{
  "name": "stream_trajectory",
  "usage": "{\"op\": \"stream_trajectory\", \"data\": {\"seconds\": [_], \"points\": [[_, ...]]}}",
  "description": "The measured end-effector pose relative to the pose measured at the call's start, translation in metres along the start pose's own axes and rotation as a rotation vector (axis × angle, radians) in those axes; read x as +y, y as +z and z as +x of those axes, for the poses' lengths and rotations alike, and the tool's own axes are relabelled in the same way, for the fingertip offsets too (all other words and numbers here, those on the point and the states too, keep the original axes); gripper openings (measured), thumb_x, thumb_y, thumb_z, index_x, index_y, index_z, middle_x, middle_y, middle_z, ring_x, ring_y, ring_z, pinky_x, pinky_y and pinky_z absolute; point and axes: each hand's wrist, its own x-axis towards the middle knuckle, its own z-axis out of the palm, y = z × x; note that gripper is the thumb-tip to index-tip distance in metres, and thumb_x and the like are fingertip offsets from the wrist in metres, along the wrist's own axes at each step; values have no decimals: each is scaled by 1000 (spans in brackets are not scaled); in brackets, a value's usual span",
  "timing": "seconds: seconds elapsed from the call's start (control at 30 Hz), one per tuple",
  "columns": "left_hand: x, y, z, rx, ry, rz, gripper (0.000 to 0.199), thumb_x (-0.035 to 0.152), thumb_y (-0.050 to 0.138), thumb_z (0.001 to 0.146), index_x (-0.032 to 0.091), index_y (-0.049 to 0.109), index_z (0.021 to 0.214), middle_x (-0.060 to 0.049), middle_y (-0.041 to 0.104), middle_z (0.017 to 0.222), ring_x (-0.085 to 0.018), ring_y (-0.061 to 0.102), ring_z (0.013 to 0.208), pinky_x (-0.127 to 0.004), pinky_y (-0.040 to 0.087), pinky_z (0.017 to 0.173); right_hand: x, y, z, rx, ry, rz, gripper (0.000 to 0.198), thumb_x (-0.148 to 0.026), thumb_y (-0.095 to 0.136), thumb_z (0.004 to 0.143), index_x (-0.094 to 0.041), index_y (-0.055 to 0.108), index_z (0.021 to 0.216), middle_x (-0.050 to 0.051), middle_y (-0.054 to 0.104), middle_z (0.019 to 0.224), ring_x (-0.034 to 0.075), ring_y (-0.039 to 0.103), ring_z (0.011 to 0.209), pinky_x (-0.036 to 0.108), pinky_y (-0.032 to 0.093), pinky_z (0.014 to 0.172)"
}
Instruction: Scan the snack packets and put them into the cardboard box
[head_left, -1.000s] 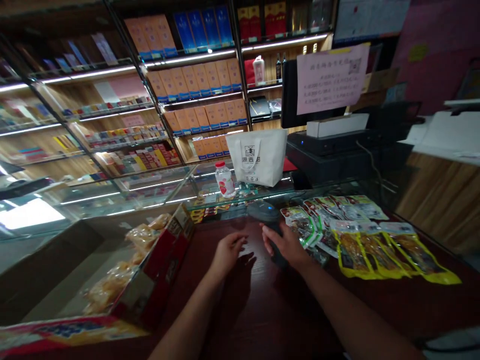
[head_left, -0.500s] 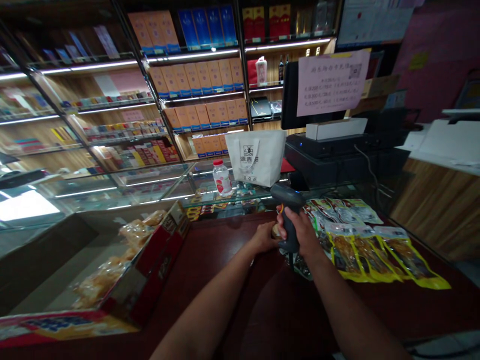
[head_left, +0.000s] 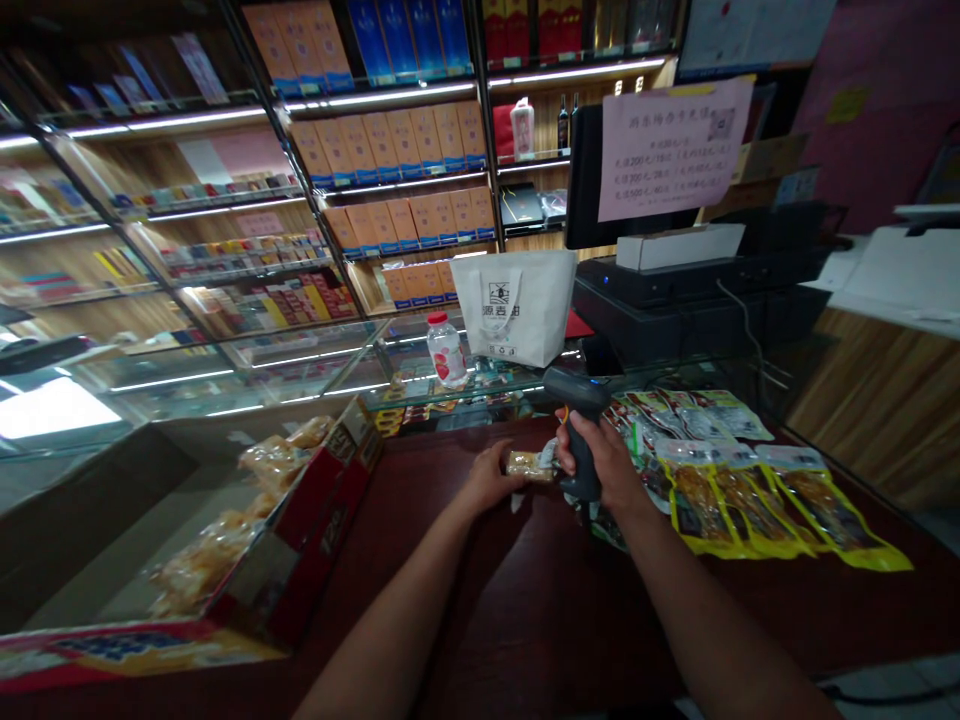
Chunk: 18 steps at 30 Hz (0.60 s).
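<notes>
My right hand (head_left: 600,455) is wrapped round the grip of a dark barcode scanner (head_left: 577,395), a finger near its orange trigger. To its left, my left hand (head_left: 491,475) pinches one end of a small tan snack in a clear wrapper (head_left: 531,466). The far end of the snack lies close to the scanner, where a whitish piece of wrapper shows. Behind and below my right hand are shiny packets, partly hidden. Yellow-edged vacuum packs of brown food (head_left: 705,500) lie to the right on the dark red counter (head_left: 450,580).
An open carton (head_left: 300,555) holding wrapped tan snacks stands at left. At the back are a clear bottle with red cap (head_left: 448,352), a white bag (head_left: 514,310) and a monitor with a pink notice (head_left: 675,150). More packets (head_left: 690,415) lie behind the yellow ones.
My left hand has moved left, away from the scanner, bringing the wrapped snack into clearer view. My right hand keeps the scanner in nearly the same place. The view has shifted slightly.
</notes>
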Motion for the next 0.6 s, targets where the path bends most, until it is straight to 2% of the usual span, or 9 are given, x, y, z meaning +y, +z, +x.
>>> {"op": "stream_trajectory", "data": {"seconds": [0.2,0.33,0.53,0.6], "points": [[-6,-12,-24,65,-12,-15,41,26,81,65,20,59,99,0,65,85,-19,62,80,-30,48,74,5,6,-2,8,37,-25,44,-57,79,77,-20,64,94,-4,60,66,11,48,42,21,39,38],[-2,-19,-36,76,-3,-35,38,27,76,72,22,53,101,1,64,86,-18,61,76,-29,48,70,15,7,-1,19,63,-67,46,-60,80,75,-19,63,90,-4,60,66,10,48,41,21,38,36],[4,-38,-43,106,82,-160,47,29,78,72,22,54,112,-4,66,106,-17,65,80,-30,52,74,38,0,2,35,104,-157,40,-54,77,84,-18,62,87,-5,61,65,9,49,40,20,39,37],[2,-42,-44,141,49,-279,45,30,81,70,21,59,109,-5,68,107,-17,66,81,-29,53,72,45,-4,3,53,119,-184,37,-51,74,90,-17,61,84,-5,60,64,9,49,40,19,40,37]]}}
